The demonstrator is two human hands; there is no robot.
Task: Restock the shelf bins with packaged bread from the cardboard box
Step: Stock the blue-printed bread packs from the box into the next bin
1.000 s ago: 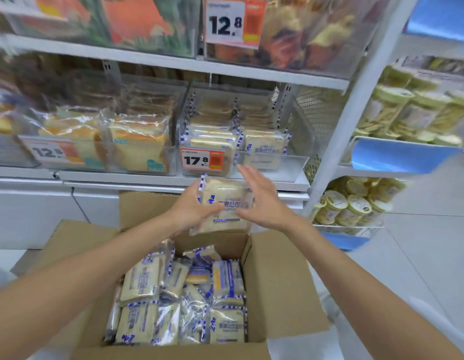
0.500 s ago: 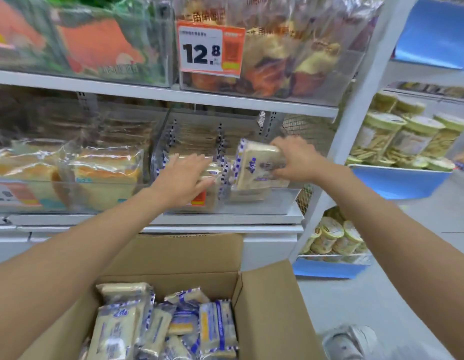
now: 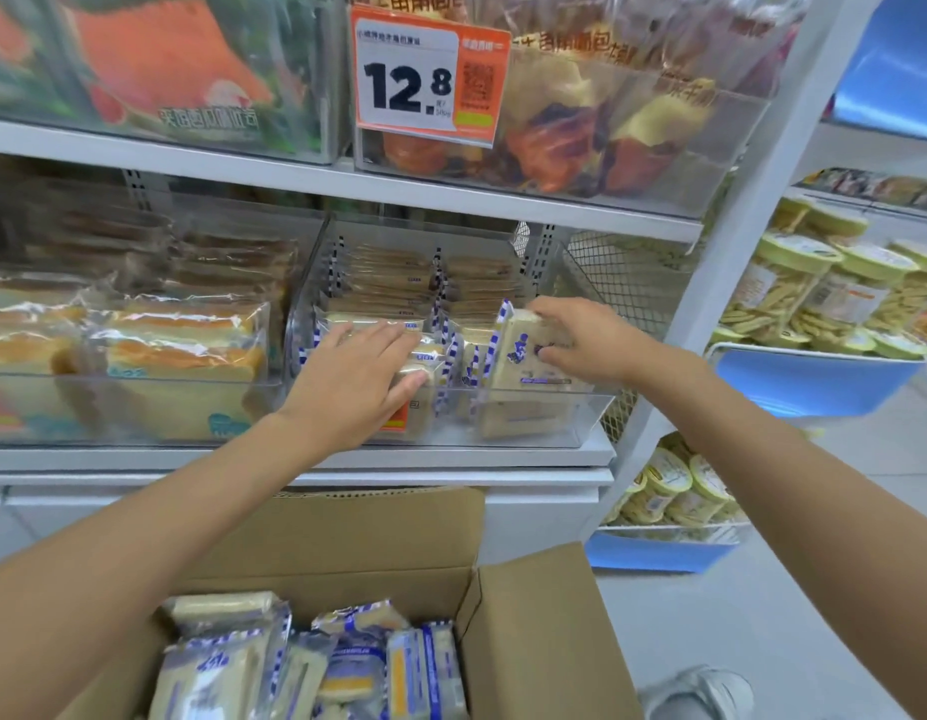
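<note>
A clear shelf bin point(image 3: 581, 423) on the middle shelf holds rows of blue-and-white wrapped bread. My right hand point(image 3: 581, 340) grips one bread packet point(image 3: 518, 350), tilted upright, at the front of the bin's right row. My left hand point(image 3: 355, 376) rests flat with straight fingers on the packets point(image 3: 425, 356) in the bin's left row. Below, the open cardboard box point(image 3: 534, 626) holds several more packets point(image 3: 316, 667) of the same bread.
Left of the bin stands another clear bin of sliced cake packs point(image 3: 181, 356). A 12.8 price tag point(image 3: 430, 75) hangs on the upper shelf's bins. A white upright post point(image 3: 747, 252) bounds the shelf; jars point(image 3: 825, 293) fill the right rack. A shoe point(image 3: 705, 688) shows at bottom right.
Both hands rose from above the box to the bin. The right hand carried the packet into the right row and lowered it; the left hand moved onto the left row.
</note>
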